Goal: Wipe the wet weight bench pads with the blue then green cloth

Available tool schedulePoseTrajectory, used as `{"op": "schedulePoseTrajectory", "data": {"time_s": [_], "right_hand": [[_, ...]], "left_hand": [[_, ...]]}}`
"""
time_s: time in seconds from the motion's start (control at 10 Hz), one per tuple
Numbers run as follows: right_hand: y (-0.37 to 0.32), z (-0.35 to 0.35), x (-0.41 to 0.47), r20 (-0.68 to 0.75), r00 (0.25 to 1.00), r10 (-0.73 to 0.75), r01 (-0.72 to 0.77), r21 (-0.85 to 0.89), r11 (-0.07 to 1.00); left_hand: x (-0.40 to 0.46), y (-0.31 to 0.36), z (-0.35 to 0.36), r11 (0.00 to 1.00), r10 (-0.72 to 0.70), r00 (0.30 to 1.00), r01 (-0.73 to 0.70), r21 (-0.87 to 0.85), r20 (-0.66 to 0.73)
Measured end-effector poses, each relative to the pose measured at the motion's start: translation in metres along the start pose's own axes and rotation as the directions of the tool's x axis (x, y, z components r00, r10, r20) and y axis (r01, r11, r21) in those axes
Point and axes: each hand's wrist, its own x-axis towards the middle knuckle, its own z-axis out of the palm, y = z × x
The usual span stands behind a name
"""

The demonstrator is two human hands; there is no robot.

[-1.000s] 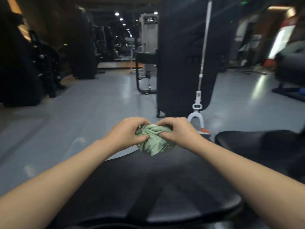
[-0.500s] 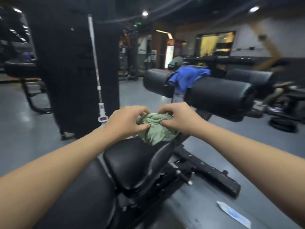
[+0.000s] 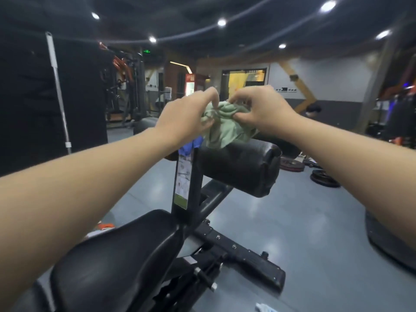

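A bunched green cloth (image 3: 225, 129) hangs between both hands, just above the black roller pad (image 3: 238, 170) at the far end of the bench. My left hand (image 3: 186, 113) pinches its left side and my right hand (image 3: 258, 109) pinches its right side. Part of the blue cloth (image 3: 190, 146) shows under my left wrist, draped at the top of the bench's upright post (image 3: 184, 183). The black seat pad (image 3: 117, 255) lies below my arms, close to me.
Black weight plates (image 3: 324, 179) lie on the grey floor at the right. A white mop handle (image 3: 58, 93) leans on a dark column at the left. A bit of white and blue wrapper (image 3: 265, 308) lies on the floor at the bottom edge. Gym machines stand behind.
Both hands lifted the green cloth off the seat pad and carried it forward and up to the roller pad. My view swung right and upward.
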Motion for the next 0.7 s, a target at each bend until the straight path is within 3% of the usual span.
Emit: {"op": "schedulePoseTrajectory", "data": {"time_s": [0.2, 0.3, 0.4, 0.5, 0.6, 0.7], "right_hand": [[0.037, 0.005, 0.018, 0.013, 0.999, 0.034, -0.032, -0.129, 0.991], [0.05, 0.025, 0.008, 0.14, 0.989, 0.044, -0.022, -0.152, 0.988], [0.062, 0.04, -0.001, 0.228, 0.967, 0.112, -0.08, -0.142, 0.987], [0.07, 0.036, -0.004, 0.258, 0.957, 0.13, -0.12, -0.054, 0.991], [0.066, 0.032, -0.008, 0.233, 0.965, 0.119, -0.112, -0.045, 0.993], [0.054, 0.031, -0.009, 0.158, 0.985, 0.064, -0.057, -0.047, 0.997]], "left_hand": [[0.032, 0.009, 0.037, 0.992, -0.119, 0.992, 0.12, -0.039, 0.036], [0.029, 0.016, 0.074, 0.978, -0.183, 0.964, 0.198, -0.063, 0.195], [0.021, 0.018, 0.096, 0.973, -0.153, 0.938, 0.198, -0.118, 0.311], [0.02, 0.012, 0.093, 0.964, -0.141, 0.924, 0.209, -0.162, 0.354], [0.012, 0.01, 0.077, 0.97, -0.139, 0.917, 0.203, -0.136, 0.374], [0.007, 0.007, 0.058, 0.98, -0.128, 0.943, 0.168, -0.108, 0.307]]}}
